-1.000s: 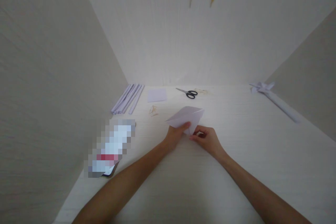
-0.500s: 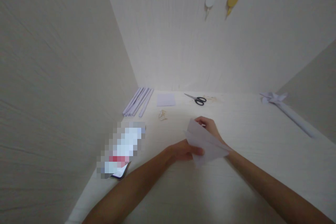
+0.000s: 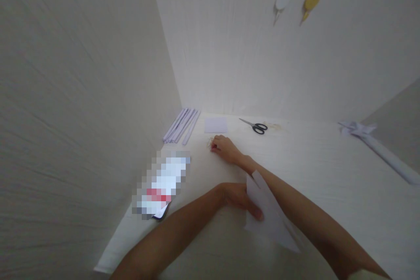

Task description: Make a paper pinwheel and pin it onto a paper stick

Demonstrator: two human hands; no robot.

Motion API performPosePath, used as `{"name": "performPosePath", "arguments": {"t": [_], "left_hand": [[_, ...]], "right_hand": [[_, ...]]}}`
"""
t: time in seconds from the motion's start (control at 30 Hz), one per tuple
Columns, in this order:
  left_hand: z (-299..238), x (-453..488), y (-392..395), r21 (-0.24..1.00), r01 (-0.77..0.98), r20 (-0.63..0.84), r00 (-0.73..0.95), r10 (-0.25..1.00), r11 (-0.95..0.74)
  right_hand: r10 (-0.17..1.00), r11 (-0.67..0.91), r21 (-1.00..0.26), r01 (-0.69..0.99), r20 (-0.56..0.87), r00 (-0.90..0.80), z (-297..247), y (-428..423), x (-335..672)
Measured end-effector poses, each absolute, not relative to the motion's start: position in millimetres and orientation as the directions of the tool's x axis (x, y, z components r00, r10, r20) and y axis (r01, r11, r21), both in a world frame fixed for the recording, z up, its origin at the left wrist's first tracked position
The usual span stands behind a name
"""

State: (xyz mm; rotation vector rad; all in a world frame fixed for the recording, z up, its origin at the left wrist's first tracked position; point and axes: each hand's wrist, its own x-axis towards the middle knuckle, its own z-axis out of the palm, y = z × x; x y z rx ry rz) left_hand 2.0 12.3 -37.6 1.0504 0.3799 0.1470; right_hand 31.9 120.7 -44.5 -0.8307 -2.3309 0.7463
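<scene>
My left hand (image 3: 241,198) is closed on a folded sheet of white paper (image 3: 271,218), with the thumb lying across its face. The paper has pointed corners and hangs low near the table's front. My right hand (image 3: 225,148) reaches over past the paper to a small pile of thin, pale, curled strands (image 3: 209,143). Its fingertips are drawn together at the pile, and whatever is between them is hidden. A square of pale paper (image 3: 215,125) lies just behind that hand.
Scissors with black handles (image 3: 257,127) lie at the back beside more thin strands (image 3: 274,127). Several rolled paper sticks (image 3: 182,126) are at the back left, above a lit phone (image 3: 167,181). A paper pinwheel-like piece on a stick (image 3: 377,146) rests at right. Two hooks (image 3: 311,2) are on the wall.
My right hand has let go of the paper and moved left to the pile of strands. My left hand keeps the paper, now lower and turned. The whole view has shifted slightly.
</scene>
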Motion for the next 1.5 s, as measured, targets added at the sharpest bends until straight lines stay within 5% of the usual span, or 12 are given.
{"name": "performPosePath", "arguments": {"t": [0.1,0.23,0.47,0.63,0.83,1.13,1.5], "left_hand": [[-39,5,9,0.827,-0.053,-0.202,0.901,0.384,0.559],[-42,13,10,0.714,-0.375,-0.168,0.729,0.664,0.591],[-41,26,24,0.72,-0.643,-0.116,0.257,0.96,0.259],[-42,26,30,0.841,-0.535,-0.114,-0.021,0.993,0.086],[-53,24,37,0.894,-0.446,-0.103,-0.146,0.984,0.027],[-53,28,35,0.931,-0.363,-0.113,-0.169,0.979,0.045],[-50,27,35,0.922,-0.384,-0.134,-0.209,0.969,0.045]], "right_hand": [[0.724,0.612,-0.699,0.37,0.306,-0.618,-45,115,39],[0.826,0.489,-0.807,0.332,0.305,-0.474,-49,106,78],[0.963,0.256,-0.957,0.135,0.24,-0.122,-53,60,166],[0.982,0.188,-0.98,0.071,0.189,0.015,-52,33,177],[0.973,0.221,-0.944,0.245,0.232,0.016,-52,39,182],[0.951,0.275,-0.812,0.514,0.309,-0.02,-54,46,182],[0.868,0.416,-0.73,0.543,0.497,0.004,-45,35,182]]}}
